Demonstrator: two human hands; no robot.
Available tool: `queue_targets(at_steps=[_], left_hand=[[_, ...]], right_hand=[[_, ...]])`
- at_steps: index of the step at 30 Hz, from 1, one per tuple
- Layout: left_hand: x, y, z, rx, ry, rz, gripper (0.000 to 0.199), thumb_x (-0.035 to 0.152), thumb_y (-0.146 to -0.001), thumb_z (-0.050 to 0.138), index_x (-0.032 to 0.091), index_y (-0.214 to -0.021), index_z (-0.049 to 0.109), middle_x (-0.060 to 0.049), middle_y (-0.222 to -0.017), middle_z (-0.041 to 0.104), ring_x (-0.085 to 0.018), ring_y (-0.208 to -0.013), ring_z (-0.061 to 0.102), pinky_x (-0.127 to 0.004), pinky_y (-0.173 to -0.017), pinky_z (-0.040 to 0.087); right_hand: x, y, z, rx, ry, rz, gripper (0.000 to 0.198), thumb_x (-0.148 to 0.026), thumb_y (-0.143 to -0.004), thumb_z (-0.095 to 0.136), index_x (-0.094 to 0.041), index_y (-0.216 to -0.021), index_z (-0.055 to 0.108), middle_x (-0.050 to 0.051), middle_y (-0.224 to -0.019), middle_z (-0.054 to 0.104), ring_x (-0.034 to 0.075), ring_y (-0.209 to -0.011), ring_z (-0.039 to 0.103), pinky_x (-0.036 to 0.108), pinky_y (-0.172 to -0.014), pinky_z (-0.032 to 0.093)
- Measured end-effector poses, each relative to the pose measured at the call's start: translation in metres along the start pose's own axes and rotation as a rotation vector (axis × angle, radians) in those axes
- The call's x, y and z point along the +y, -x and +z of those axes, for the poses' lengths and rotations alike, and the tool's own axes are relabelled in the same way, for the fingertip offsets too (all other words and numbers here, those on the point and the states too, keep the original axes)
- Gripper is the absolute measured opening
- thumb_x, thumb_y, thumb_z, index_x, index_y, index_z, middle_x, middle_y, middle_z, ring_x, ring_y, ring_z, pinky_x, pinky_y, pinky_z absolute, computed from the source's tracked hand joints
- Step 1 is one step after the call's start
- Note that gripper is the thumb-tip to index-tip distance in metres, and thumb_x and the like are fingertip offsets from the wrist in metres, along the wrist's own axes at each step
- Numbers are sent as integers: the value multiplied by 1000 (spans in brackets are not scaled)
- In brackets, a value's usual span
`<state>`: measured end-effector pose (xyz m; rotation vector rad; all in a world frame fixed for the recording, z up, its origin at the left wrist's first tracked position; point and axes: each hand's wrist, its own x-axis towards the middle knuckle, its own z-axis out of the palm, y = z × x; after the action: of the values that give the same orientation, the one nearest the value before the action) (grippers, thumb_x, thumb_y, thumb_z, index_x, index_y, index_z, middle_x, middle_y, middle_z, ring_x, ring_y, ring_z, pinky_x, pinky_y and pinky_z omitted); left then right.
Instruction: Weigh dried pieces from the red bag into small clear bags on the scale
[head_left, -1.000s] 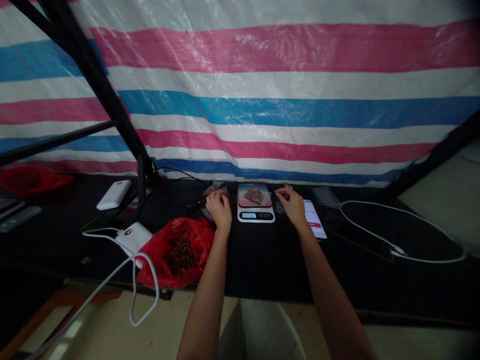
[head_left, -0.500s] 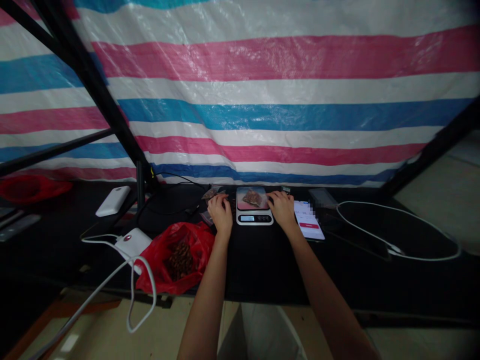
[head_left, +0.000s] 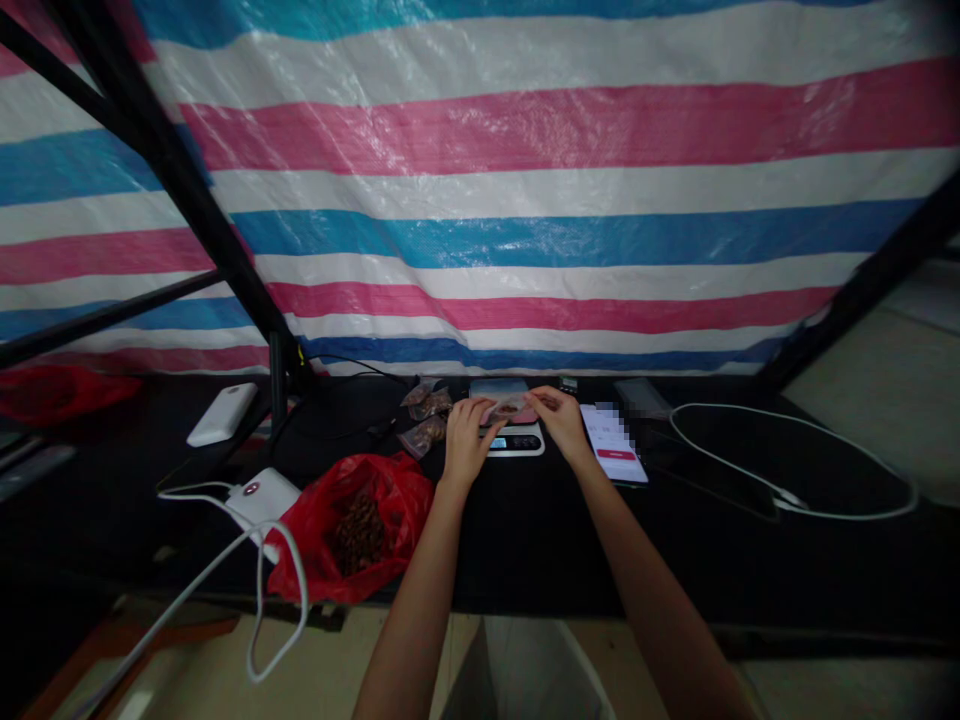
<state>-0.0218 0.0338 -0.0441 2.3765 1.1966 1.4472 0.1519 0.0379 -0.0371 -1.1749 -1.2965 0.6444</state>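
Note:
Between my two hands is a small clear plastic bag (head_left: pixel 508 408) with brown pieces in it, over the plate of a digital kitchen scale (head_left: pixel 534 440). My left hand (head_left: pixel 468 435) pinches the bag's left edge, thumb toward the scale's lit display. At the bag's right side, my right hand (head_left: pixel 556 415) grips it with bent fingers. Several filled small bags (head_left: pixel 426 435) lie just left of my left hand. A red plastic bag (head_left: pixel 289 570), open at the top, holds many brown pieces (head_left: pixel 358 532) beside my left forearm.
Right of the scale lies a phone (head_left: pixel 616 455) with a lit screen. A white cable (head_left: pixel 840 515) loops farther right. On the left are a white power bank (head_left: pixel 266 500) with a cable and another white block (head_left: pixel 223 415). A black frame post (head_left: pixel 176 200) slants before the striped sheet (head_left: pixel 525 190).
My left hand has moved right, from beside the scale onto the small bag. Both hands now hold the bag, which lay on the scale plate before. More filled bags show at left.

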Motion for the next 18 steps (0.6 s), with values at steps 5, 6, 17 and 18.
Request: queue_targets(at_steps=[5,6,17,18], left_hand=[[1,-1,-2,80,173,-67,16,32,-79,56,18,-85,62,-5,-89,61,-18,-89,52,-32,-82,40],[2,-1,-2,83,217,-91,16,32,-79,55,18,-84,62,-4,-86,61,-17,-86,53,-30,-80,40],[3,-2,9,-8,637,-428,22,34,-76,57,14,-82,61,-2,-74,63,-14,-72,57,-22,-69,41],[3,-2,8,-8,645,-434,23,35,-76,56,14,-82,62,-2,-74,63,-14,-72,57,-22,-69,41]], right_hand=[[-8,3,3,-11,-119,34,26,-41,-68,62,-16,-70,62,2,-65,62,15,-61,58,25,-60,45],[-9,4,4,-19,-128,36,26,-42,-69,61,-16,-71,62,2,-65,62,15,-61,58,25,-60,45],[-4,5,0,-48,-113,56,23,-37,-62,67,-17,-73,65,1,-71,62,14,-65,54,25,-62,43],[-3,5,1,-36,-151,76,23,-37,-61,68,-17,-71,64,1,-70,63,14,-67,55,26,-63,44]])
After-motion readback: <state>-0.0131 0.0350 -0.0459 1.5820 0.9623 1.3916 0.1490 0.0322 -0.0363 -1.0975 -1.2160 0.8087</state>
